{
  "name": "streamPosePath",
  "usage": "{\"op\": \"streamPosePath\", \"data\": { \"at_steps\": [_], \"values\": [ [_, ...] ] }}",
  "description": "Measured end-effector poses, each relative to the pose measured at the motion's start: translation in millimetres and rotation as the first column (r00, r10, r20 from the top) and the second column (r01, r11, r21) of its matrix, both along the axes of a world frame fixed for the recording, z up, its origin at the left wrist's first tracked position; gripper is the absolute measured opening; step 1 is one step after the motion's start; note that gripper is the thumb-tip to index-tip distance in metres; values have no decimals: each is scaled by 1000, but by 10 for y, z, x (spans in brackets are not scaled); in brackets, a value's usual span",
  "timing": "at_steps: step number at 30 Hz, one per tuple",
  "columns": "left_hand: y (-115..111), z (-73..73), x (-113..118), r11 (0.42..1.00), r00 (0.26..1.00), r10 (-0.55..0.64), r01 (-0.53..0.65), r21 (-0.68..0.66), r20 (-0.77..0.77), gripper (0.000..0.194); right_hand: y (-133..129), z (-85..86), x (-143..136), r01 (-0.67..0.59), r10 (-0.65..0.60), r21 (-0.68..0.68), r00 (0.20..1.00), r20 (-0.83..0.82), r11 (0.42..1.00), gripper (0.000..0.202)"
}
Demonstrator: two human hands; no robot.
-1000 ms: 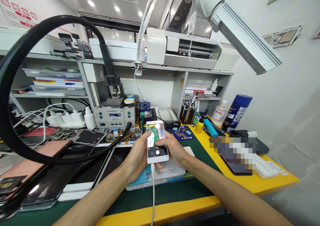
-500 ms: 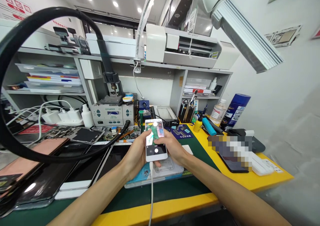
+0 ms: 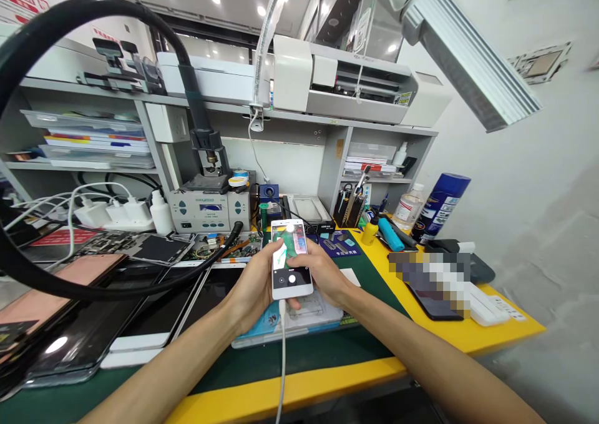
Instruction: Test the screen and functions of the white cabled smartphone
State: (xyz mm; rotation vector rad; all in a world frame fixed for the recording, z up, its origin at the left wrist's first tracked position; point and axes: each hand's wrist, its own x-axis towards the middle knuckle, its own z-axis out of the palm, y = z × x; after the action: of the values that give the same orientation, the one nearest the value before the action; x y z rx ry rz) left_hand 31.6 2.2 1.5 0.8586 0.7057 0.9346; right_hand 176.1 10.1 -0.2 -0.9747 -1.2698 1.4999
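Note:
Between both hands is a white smartphone [image 3: 291, 290], held upright and tilted toward me over the bench. Its lit screen shows a camera view with a round white button at the bottom. My left hand [image 3: 257, 274] grips the phone's left edge, thumb on the upper screen. On the opposite edge, my right hand [image 3: 325, 274] is closed around the phone, its thumb lying across the middle of the screen. A white cable [image 3: 283, 349] runs from the phone's lower end down past the bench edge. Beneath the phone lies a clear plastic case [image 3: 309, 315] with a blue part.
Several phones and screens [image 3: 154, 311] cover the left side, under the looped black hose of a hot-air station [image 3: 206, 212]. A blue spray can [image 3: 442, 205], a clear bottle [image 3: 409, 205] and a dark phone [image 3: 430, 296] stand or lie at right. A lamp [image 3: 472, 55] hangs above.
The whole view has shifted slightly, with the bench appearing a little higher. Both hands keep the same hold on the phone, thumbs in nearly the same places.

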Motion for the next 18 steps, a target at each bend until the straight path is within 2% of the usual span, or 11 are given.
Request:
{"op": "streamPosePath", "data": {
  "at_steps": [18],
  "values": [
    [12,-8,3,1000,1000,-14,14,-6,10,38,-15,-7,12,-30,30,34,1000,-5,999,38]
  ]
}}
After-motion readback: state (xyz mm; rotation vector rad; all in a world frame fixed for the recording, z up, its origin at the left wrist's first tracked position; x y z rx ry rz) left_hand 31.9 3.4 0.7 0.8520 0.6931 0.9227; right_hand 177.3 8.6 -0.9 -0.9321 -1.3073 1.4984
